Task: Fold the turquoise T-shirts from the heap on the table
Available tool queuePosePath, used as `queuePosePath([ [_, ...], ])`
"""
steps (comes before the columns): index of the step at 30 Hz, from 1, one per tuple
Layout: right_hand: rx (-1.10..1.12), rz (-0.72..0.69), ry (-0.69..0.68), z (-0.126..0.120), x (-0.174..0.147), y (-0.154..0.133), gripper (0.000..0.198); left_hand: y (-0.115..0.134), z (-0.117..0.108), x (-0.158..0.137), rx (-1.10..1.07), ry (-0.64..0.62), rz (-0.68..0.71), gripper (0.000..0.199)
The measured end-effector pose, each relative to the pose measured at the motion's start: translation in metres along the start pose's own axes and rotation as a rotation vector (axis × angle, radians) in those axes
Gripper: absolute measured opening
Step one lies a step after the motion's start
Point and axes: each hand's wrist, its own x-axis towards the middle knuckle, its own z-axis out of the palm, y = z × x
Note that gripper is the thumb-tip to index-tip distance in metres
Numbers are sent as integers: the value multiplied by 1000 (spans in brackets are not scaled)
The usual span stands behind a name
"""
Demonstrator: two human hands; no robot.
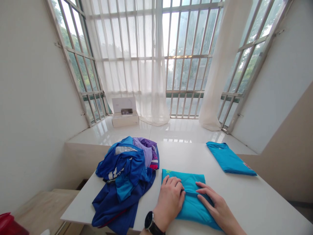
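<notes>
A turquoise folded shirt (pixel 189 179) lies on the white table in front of me, with a small green print at its far left corner. My left hand (pixel 172 192), wearing a black watch, rests palm down on the shirt's left part, its fingers slightly bent and lying on the cloth. On the right part, my right hand (pixel 212 200) touches the fabric with its fingers stretched and apart. A shallow crease runs across the cloth between both hands. Neither hand has a visible grip on the fabric.
To the left sits a heap of blue and purple clothes (pixel 129 176), partly hanging over the edge of the table (pixel 181 156). Another folded blue shirt (pixel 230 158) lies at the right. An open white box (pixel 125 120) stands on the sill before curtained, barred windows. A red container (pixel 12 225) shows lower left.
</notes>
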Motion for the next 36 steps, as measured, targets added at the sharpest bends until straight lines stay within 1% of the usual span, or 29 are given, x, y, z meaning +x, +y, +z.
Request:
queuePosePath([
  [14, -16, -15, 23, 0, 0, -2, 39, 0, 0, 0, -1, 0, -10, 10],
  [26, -3, -8, 25, 0, 1, -3, 41, 0, 0, 0, 12, -6, -1, 9],
  [36, -23, -6, 74, 2, 0, -2, 41, 2, -1, 1, 9, -10, -20, 8],
])
